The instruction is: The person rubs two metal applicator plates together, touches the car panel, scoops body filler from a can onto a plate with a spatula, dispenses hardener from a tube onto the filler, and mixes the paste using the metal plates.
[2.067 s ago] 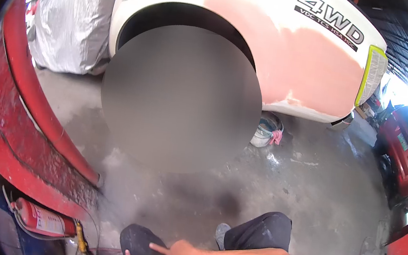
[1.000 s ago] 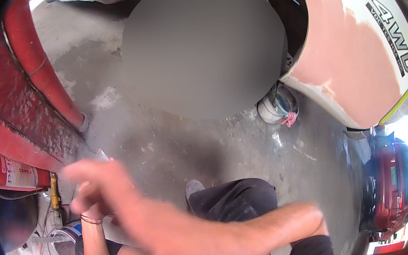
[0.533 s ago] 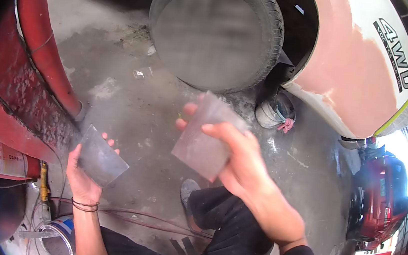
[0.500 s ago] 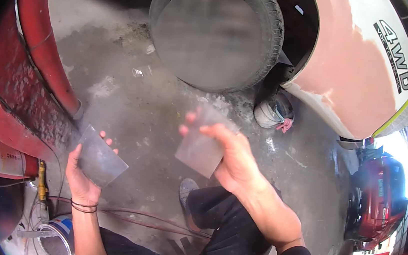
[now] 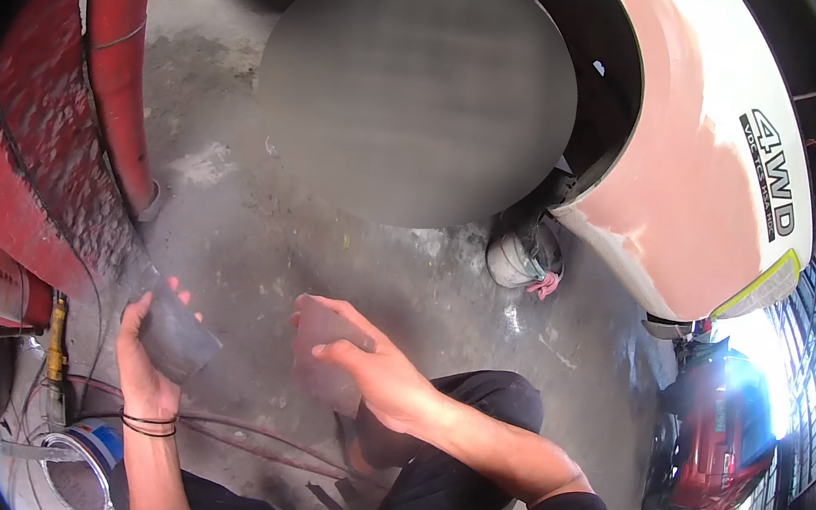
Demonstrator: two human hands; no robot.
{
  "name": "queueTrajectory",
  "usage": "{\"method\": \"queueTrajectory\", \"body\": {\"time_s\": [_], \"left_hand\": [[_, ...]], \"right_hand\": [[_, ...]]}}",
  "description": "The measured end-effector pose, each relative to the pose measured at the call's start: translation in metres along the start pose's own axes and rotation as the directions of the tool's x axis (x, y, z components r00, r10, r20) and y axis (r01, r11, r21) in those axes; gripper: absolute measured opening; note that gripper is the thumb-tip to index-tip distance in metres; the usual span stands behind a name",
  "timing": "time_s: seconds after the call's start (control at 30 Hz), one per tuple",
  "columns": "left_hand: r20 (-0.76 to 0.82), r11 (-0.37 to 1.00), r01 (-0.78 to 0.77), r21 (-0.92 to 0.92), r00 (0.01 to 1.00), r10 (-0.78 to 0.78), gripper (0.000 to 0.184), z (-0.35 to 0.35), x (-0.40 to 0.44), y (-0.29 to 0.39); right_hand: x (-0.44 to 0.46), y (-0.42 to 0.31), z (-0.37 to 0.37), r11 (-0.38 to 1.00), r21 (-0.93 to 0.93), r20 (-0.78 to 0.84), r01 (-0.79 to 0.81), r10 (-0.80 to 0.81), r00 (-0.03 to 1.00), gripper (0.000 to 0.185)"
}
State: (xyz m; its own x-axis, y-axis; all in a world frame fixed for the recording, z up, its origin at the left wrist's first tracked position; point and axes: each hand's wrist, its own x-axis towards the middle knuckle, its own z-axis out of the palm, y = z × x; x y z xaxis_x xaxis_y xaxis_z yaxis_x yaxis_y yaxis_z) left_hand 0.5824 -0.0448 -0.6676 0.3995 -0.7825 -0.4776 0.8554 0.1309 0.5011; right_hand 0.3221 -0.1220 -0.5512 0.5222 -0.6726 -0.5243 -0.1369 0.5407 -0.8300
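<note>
My left hand (image 5: 143, 356) grips a thin, flat grey plate (image 5: 181, 338), thumb along one edge and fingertips showing past the far side. To its right, my right hand (image 5: 382, 373) pinches a second thin grey plate (image 5: 328, 352), smeared by motion, with the thumb on its near face. The two plates are apart, both held in the air above the concrete floor. Dark bands circle my left wrist.
Ahead right is a white car panel (image 5: 795, 128) with a pinkish patch and 4WD lettering. A small bucket (image 5: 516, 257) with a pink cloth stands below it. Red metalwork (image 5: 28, 141) rises at left. An open can (image 5: 110, 443) and hoses (image 5: 256, 442) lie near my legs.
My right hand has moved left and down with its plate, closer to my left hand. My left hand has shifted slightly left and down in view. The camera view has also shifted.
</note>
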Motion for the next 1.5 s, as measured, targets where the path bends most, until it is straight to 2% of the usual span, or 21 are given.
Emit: {"method": "queueTrajectory", "body": {"time_s": [0.07, 0.27, 0.37, 0.47, 0.57, 0.67, 1.07, 1.17, 1.27, 1.37, 1.5], "left_hand": [[-0.011, 1.000, -0.009, -0.013, 1.000, 0.009, 0.043, -0.008, 0.007, -0.001], [-0.077, 1.000, -0.030, 0.001, 0.997, 0.030, 0.035, -0.016, 0.020, -0.007], [-0.067, 1.000, -0.019, 0.016, 0.998, 0.020, 0.036, -0.012, 0.021, -0.007], [-0.074, 0.998, -0.017, 0.059, 0.997, 0.021, 0.036, -0.003, 0.018, -0.008], [-0.074, 0.998, -0.011, 0.055, 0.997, 0.015, 0.036, -0.005, 0.019, -0.009], [-0.072, 0.998, -0.004, 0.057, 0.997, 0.008, 0.036, -0.007, 0.022, -0.010], [-0.051, 0.996, -0.006, 0.086, 0.999, 0.011, 0.043, -0.009, 0.017, -0.007], [-0.044, 0.995, -0.017, 0.103, 0.999, 0.021, 0.043, -0.010, 0.016, -0.006], [-0.056, 0.993, -0.025, 0.113, 0.998, 0.031, 0.042, -0.006, 0.011, -0.003], [-0.055, 0.994, -0.029, 0.105, 0.998, 0.035, 0.040, -0.007, 0.009, -0.001], [-0.058, 0.993, -0.037, 0.112, 0.997, 0.044, 0.036, -0.003, 0.006, 0.003]], "right_hand": [[-0.001, 0.000, 0.005, 0.996, -0.082, -0.025, -0.033, 0.031, 0.999, 0.056], [-0.009, -0.011, 0.013, 0.998, -0.021, -0.046, -0.062, 0.061, 0.997, 0.057], [-0.008, -0.006, 0.007, 1.000, -0.026, -0.010, -0.016, 0.016, 1.000, 0.058], [-0.011, -0.002, 0.006, 0.998, 0.049, -0.015, -0.028, 0.029, 0.999, 0.057], [-0.012, 0.003, 0.003, 0.988, 0.104, -0.057, -0.111, 0.117, 0.991, 0.053], [-0.014, 0.002, 0.004, 0.987, 0.103, -0.081, -0.126, 0.134, 0.988, 0.050], [-0.019, 0.002, 0.007, 0.987, 0.042, -0.057, -0.158, 0.161, 0.985, 0.062], [-0.023, -0.003, 0.015, 0.989, 0.031, -0.089, -0.147, 0.149, 0.985, 0.051], [-0.023, -0.004, 0.016, 0.986, 0.018, -0.078, -0.165, 0.165, 0.983, 0.053], [-0.017, 0.006, 0.009, 0.986, 0.007, -0.040, -0.166, 0.166, 0.985, 0.067], [-0.017, 0.007, 0.009, 0.986, -0.001, -0.034, -0.166, 0.166, 0.986, 0.067]]}}
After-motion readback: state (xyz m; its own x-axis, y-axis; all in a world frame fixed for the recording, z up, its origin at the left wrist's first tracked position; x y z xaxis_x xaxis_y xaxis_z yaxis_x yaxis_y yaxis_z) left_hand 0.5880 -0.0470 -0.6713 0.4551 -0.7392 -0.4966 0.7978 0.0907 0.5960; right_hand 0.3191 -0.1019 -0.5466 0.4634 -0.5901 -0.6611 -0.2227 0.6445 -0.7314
